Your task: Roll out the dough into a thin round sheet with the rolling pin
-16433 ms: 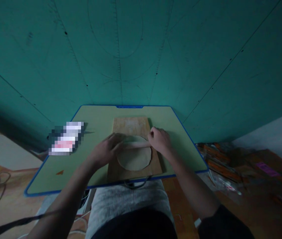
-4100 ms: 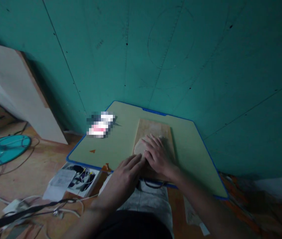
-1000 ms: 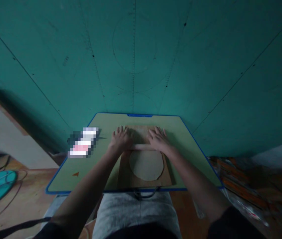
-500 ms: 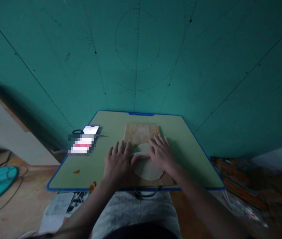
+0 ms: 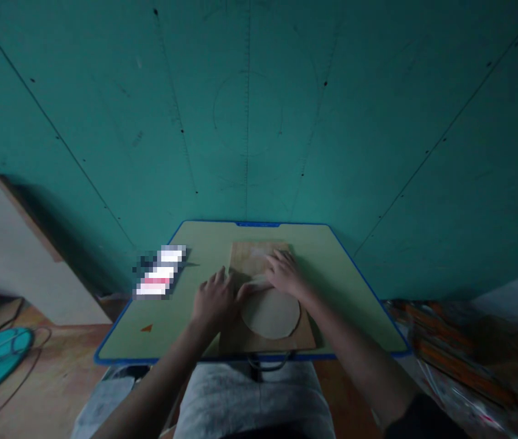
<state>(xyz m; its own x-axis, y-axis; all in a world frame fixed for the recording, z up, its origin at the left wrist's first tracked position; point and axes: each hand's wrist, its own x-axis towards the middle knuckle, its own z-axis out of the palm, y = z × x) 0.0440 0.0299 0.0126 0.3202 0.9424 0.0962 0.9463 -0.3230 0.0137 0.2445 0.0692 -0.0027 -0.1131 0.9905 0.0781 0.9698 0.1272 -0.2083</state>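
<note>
A round, flat sheet of dough (image 5: 270,314) lies on a wooden cutting board (image 5: 241,255). Across its far edge runs a pale rod, which looks like a rolling pin (image 5: 258,283), mostly covered by my hands. My left hand (image 5: 214,299) rests over the pin's left end, fingers bent forward and thumb along the near side. Over the right end lies my right hand (image 5: 283,273), farther forward, with its fingers stretched over the pin toward the board's far part. The undersides of both hands are hidden. White flour dusts the board's far end.
The board rests on a small pale-green table (image 5: 345,305) with a blue rim. At its left are a phone (image 5: 161,271), partly blurred out, and a small orange scrap (image 5: 146,328). Behind stands a green wall (image 5: 259,152); a white panel (image 5: 25,256) leans at the left.
Both hands and the rolling pin have moved forward over the dough, from across it to its far edge. More of the dough's near part shows. The camera view has tilted up slightly.
</note>
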